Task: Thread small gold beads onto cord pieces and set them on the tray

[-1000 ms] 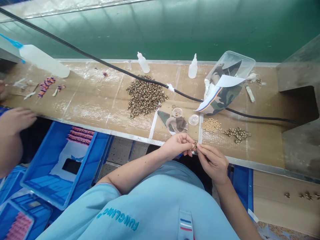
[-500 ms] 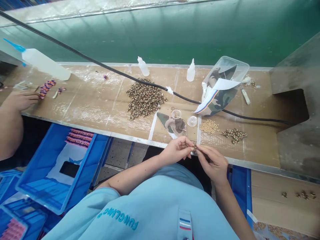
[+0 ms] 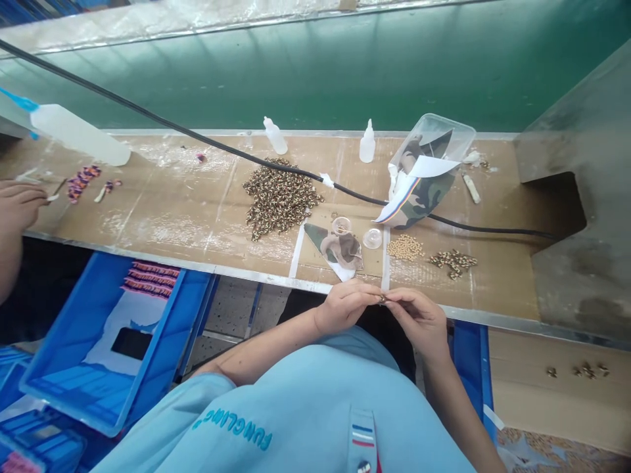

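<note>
My left hand (image 3: 348, 305) and my right hand (image 3: 418, 318) meet at the bench's front edge. Their fingertips pinch a small dark brown and gold piece (image 3: 382, 299) between them; most of it is hidden by the fingers. Just beyond them lies a camouflage cloth scrap (image 3: 340, 248), with a small clear cup (image 3: 342, 226) and a clear round lid (image 3: 372, 238) beside it. A heap of small brown and gold pieces (image 3: 280, 197) is farther back to the left. To the right are tan beads (image 3: 405, 247) and a smaller pile of brown and gold pieces (image 3: 452, 263).
A black cable (image 3: 211, 141) crosses the bench. Two small white bottles (image 3: 275, 136) and a clear plastic box (image 3: 458, 131) with camouflage cloth stand behind. At left are a large bottle (image 3: 79, 133), another person's hand (image 3: 20, 203) and a blue crate (image 3: 64, 374). A metal panel (image 3: 591, 217) bounds the right.
The view has shifted slightly. My hands stay together at the bench edge, the left fingers now flatter against the small piece. The other person's hand has moved left, away from the pink and purple pieces.
</note>
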Action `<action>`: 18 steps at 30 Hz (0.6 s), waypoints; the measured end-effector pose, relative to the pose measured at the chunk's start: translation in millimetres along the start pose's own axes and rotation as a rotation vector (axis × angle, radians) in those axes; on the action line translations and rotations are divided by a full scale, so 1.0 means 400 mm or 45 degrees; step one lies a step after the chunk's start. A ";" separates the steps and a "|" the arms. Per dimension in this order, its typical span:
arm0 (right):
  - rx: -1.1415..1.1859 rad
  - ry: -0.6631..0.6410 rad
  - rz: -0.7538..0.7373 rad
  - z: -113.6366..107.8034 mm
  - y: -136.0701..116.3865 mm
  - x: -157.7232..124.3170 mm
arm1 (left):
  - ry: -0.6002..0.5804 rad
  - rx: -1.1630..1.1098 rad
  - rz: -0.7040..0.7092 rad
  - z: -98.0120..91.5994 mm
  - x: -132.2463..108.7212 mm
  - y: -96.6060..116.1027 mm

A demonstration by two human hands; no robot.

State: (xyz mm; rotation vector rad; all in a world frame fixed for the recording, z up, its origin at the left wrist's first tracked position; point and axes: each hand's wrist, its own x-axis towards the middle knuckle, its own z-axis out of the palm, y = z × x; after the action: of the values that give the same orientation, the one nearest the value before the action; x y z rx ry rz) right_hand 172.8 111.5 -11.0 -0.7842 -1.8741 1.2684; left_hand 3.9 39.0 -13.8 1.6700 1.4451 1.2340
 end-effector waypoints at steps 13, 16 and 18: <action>0.052 -0.134 0.013 -0.012 -0.007 0.019 | -0.036 0.022 -0.042 0.007 -0.005 -0.021; 0.093 -0.151 0.028 -0.013 -0.008 0.022 | -0.034 0.003 -0.027 0.007 -0.005 -0.024; 0.116 -0.170 0.049 -0.014 -0.007 0.024 | -0.026 -0.010 -0.013 0.007 -0.006 -0.024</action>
State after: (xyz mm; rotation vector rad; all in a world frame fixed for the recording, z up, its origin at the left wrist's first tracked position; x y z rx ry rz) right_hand 172.1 121.0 -4.7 -0.7054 -1.8988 1.4510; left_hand 2.5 39.4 -24.0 1.6630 1.4335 1.2124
